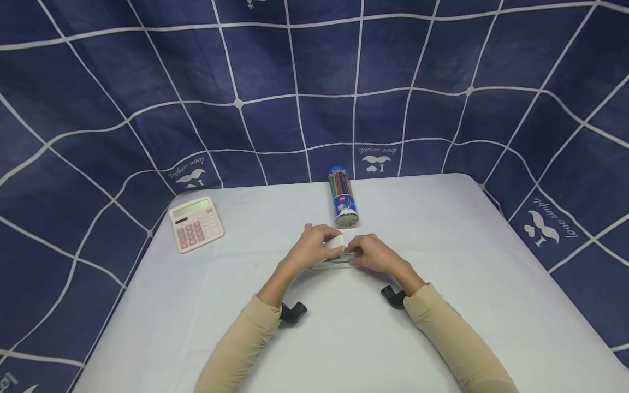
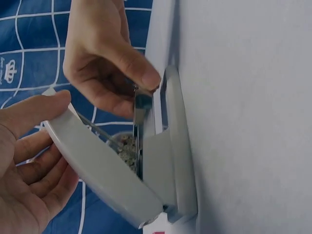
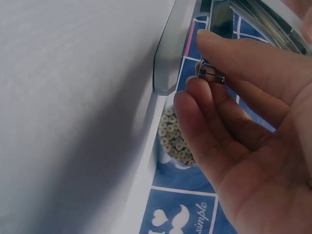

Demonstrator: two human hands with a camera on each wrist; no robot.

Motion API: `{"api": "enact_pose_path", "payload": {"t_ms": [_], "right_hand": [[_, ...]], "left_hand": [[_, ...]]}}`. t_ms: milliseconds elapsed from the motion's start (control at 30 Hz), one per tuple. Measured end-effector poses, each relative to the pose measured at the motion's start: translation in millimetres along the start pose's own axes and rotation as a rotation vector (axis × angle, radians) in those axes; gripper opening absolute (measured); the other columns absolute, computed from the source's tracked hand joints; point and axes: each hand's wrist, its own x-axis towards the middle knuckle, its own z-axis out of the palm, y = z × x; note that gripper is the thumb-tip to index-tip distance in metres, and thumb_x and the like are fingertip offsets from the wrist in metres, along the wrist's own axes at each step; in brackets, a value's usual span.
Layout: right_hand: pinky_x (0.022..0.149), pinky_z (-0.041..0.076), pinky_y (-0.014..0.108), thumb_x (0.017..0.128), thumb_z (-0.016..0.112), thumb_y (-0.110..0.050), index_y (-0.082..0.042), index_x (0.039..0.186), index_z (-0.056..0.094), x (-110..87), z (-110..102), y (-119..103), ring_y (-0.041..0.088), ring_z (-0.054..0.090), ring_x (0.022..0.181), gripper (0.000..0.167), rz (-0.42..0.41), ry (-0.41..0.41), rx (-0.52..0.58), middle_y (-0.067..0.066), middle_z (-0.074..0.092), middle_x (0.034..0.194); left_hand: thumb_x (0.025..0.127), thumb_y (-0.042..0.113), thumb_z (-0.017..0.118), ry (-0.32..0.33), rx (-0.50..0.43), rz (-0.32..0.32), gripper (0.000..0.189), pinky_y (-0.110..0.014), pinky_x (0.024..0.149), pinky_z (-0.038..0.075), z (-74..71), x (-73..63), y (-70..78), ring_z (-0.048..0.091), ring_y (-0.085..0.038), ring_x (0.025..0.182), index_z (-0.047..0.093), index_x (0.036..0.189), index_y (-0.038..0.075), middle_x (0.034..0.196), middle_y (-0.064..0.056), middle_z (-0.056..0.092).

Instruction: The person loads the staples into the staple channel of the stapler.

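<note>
A person works on a white stapler (image 1: 336, 256) just below the middle of the head view, on a white table (image 1: 481, 305). The left hand (image 1: 314, 246) curls round the stapler's lid (image 2: 97, 170) and holds it swung open; the right hand (image 1: 374, 253) meets it from the right.

The table's far edge runs across the middle of the frame, below a blue checked cloth (image 1: 98, 98) that closes in the back and both sides. A tube of coloured pencils (image 1: 343, 197) lies just beyond the hands, close to that far edge. A pink calculator (image 1: 196, 223) sits at the left centre, near the table's left edge and well apart from the hands. To the right of the hands, and in the lower part of the frame between the two beige sleeves (image 1: 452, 338), the tabletop shows bare white.

The left wrist view shows what the head view hides: the lid stands tilted away from the base (image 2: 178, 146), the left thumb (image 2: 34, 109) lies along its upper edge with the fingers (image 2: 44, 170) curled beneath, and the right thumb and forefinger pinch the metal staple channel (image 2: 142, 105) that stands between lid and base. The right wrist view shows that pinch from close by: the fingertips (image 3: 195, 97) of the right hand press together on the small metal end (image 3: 212, 74), the other fingers loosely bent beside them, and the open end of the pencil tube in the background.
</note>
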Motion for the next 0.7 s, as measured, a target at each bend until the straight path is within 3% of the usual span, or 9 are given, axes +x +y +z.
{"api": "enact_pose_path", "payload": {"t_ms": [200, 433, 700], "right_hand": [[0.063, 0.048, 0.024, 0.077, 0.079, -0.009, -0.005, 0.093, 0.070, 0.4, -1, 5, 0.010, 0.053, 0.067, 0.019, -0.007, 0.001, 0.016, -0.001, 0.065, 0.076], [0.060, 0.046, 0.021, 0.075, 0.080, -0.011, -0.006, 0.091, 0.072, -0.2, 0, 10, 0.009, 0.052, 0.064, 0.019, 0.011, 0.000, 0.052, -0.002, 0.063, 0.070], [0.060, 0.038, 0.022, 0.074, 0.083, -0.015, -0.009, 0.080, 0.069, -0.9, 1, 14, 0.009, 0.046, 0.063, 0.016, -0.003, 0.016, 0.016, -0.003, 0.057, 0.067]], "left_hand": [[0.083, 0.021, 0.077, -0.001, 0.025, 0.046, 0.032, -0.029, 0.081, 0.054, 9.9, 4.1, 2.6, 0.063, -0.018, 0.093, 0.071, 0.110, 0.006, 0.106, -0.008, 0.071], [0.082, 0.018, 0.077, -0.040, 0.094, 0.001, 0.031, -0.029, 0.081, 0.051, 22.8, 8.3, 8.0, 0.063, -0.019, 0.095, 0.071, 0.111, 0.006, 0.106, -0.007, 0.071], [0.078, 0.016, 0.080, -0.018, 0.162, -0.048, 0.028, -0.033, 0.083, 0.051, 33.6, 10.0, 14.5, 0.063, -0.021, 0.095, 0.073, 0.102, 0.005, 0.101, -0.008, 0.071]]}}
